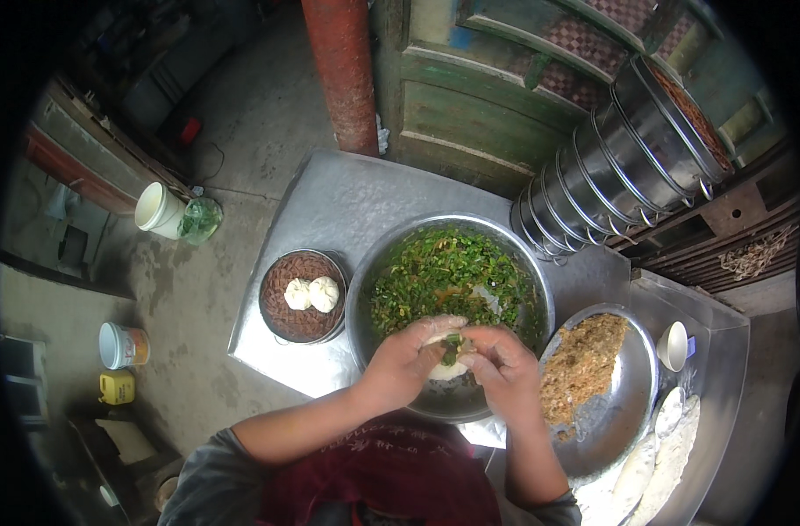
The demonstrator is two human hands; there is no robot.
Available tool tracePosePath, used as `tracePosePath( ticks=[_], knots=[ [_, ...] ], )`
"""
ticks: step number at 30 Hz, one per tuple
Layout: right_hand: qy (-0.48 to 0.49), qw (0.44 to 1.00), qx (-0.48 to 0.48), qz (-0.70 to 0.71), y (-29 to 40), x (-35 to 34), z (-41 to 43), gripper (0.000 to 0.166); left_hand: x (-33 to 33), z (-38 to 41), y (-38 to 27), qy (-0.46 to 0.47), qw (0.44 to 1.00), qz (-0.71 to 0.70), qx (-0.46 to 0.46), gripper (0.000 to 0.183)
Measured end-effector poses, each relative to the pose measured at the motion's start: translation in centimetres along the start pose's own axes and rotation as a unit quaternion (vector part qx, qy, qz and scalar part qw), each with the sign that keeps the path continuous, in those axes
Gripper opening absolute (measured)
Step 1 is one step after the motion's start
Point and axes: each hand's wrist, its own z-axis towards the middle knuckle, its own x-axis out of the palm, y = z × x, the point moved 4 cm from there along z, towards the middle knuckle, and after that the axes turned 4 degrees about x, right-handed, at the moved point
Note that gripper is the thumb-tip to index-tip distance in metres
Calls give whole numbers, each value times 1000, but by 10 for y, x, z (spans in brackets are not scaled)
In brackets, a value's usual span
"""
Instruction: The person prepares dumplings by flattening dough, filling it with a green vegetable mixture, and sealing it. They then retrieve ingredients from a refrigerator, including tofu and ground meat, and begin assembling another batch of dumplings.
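A round dough wrapper [447, 371] with chopped green filling [450, 352] in its middle is held between my two hands. My left hand [410, 358] supports it from the left, its fingers curled around the far side. On the right, the thumb and fingers of my right hand [502, 358] grip the wrapper's edge. Both hands are over the near half of a large steel basin [545, 289], which holds chopped greens [439, 269]. Left of the basin, two pleated buns [311, 294] sit side by side on the brown lining of a round steamer [301, 263].
To the right lie a steel bowl of minced filling [587, 355], a small pale bowl [673, 346] and long floured dough pieces [666, 454]. A tall stack of steel steamers [617, 158] stands at back right. A red post [344, 72] rises behind the metal table [327, 191].
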Motion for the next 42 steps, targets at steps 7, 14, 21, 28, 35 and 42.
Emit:
tracePosePath(
  ticks=[7,14,21,28,35,42],
  knots=[
    [-53,995,-38,81,6,5,-9,19,8,-2,4,-10,945,-327,10,43],
    [-33,986,-121,-108,15,11,-10,31,10,-5,16,-41,974,-223,3,35],
    [-35,980,-108,-164,21,7,-8,22,3,-5,6,-2,999,-41,19,35],
    [-97,980,-112,-135,22,8,-12,13,4,-3,5,18,916,-400,-16,45],
    [-69,937,-205,-273,32,20,-16,19,6,-7,5,-11,993,-118,2,43],
    [-25,970,-132,-204,26,10,-9,16,-4,-5,4,18,999,-42,-5,41]
  ],
)
